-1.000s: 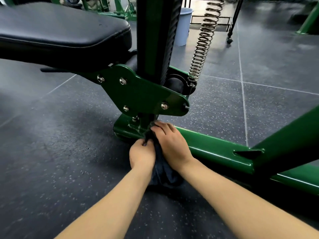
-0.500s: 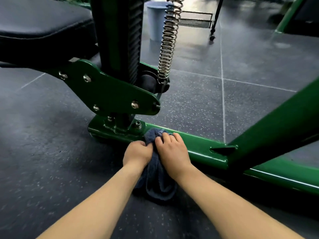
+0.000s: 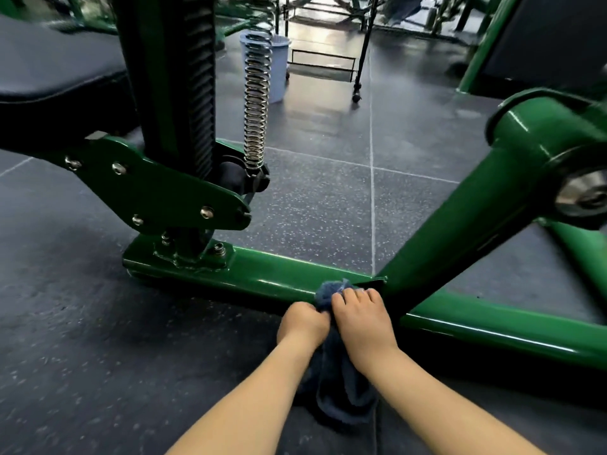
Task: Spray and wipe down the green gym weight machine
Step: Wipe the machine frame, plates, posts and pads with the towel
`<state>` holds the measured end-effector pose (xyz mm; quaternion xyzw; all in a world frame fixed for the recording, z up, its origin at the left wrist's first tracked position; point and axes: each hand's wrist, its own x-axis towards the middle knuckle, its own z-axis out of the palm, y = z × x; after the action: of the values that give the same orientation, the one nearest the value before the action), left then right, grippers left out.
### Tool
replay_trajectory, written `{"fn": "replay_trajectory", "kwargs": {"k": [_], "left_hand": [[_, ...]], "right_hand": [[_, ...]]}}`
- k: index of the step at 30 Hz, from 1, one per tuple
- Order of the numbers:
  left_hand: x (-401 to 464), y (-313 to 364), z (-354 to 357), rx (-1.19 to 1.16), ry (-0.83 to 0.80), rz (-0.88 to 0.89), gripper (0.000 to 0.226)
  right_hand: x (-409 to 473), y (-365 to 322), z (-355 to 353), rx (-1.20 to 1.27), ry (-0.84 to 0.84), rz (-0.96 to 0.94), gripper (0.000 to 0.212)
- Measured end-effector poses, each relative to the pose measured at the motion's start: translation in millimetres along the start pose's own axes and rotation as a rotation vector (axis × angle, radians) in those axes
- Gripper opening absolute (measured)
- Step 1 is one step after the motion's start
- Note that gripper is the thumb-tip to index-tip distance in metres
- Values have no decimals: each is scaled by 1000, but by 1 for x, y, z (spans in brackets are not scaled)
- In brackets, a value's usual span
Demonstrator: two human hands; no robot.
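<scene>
Both hands on the rag, down at the base rail

My left hand [image 3: 303, 323] and right hand [image 3: 363, 320] both grip the dark blue rag [image 3: 341, 385], bunched against the green machine's floor rail [image 3: 269, 277] right where the diagonal post [image 3: 460, 224] meets it. The rag's tail hangs onto the rubber floor [image 3: 82, 339].

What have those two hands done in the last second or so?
Both hands, left hand and right hand, slid the blue cloth rightward along the green floor bar, from the bolted base plate to the diagonal strut. They kept gripping the cloth throughout.
</scene>
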<state>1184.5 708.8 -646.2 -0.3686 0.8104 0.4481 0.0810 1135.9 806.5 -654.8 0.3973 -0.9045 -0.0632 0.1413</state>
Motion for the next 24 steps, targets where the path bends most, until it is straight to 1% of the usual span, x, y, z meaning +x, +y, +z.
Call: {"fn": "replay_trajectory", "kwargs": {"k": [1,3,5,6,7,8,10,12,14,16,19,21,22,24], "left_hand": [[-4,2,1,1,17,19,31],[-10,12,-2,-37,94,70,40],[-8,27,-8,-85,197,135,40],[-4,34,-11,-97,234,169,33],[1,38,-13,-94,252,186,22],[6,41,-15,-82,254,176,19],[16,37,-14,-26,214,154,25],[19,29,-10,44,185,131,22],[19,23,-5,68,206,111,21],[16,19,1,87,208,106,23],[7,14,3,73,142,83,18],[-1,9,2,63,100,53,17],[-5,6,0,30,87,38,18],[-16,-2,-1,-95,72,11,17]], "right_hand": [[-3,3,-2,-11,29,-14,9],[4,15,-11,-10,109,-37,7],[21,24,-18,-9,160,-1,15],[31,26,-21,-8,147,37,21],[37,27,-22,-21,114,70,28],[41,26,-23,-49,27,89,33],[47,26,-16,-46,-201,38,34],[49,24,-16,-21,-386,-41,43],[49,20,-18,-60,-418,-78,45],[44,18,-18,-64,-389,-97,43],[32,15,-17,-37,-333,-136,41],[22,12,-21,6,-339,-160,38],[16,10,-23,41,-336,-170,35],[5,10,-29,110,-385,-163,30]]}}
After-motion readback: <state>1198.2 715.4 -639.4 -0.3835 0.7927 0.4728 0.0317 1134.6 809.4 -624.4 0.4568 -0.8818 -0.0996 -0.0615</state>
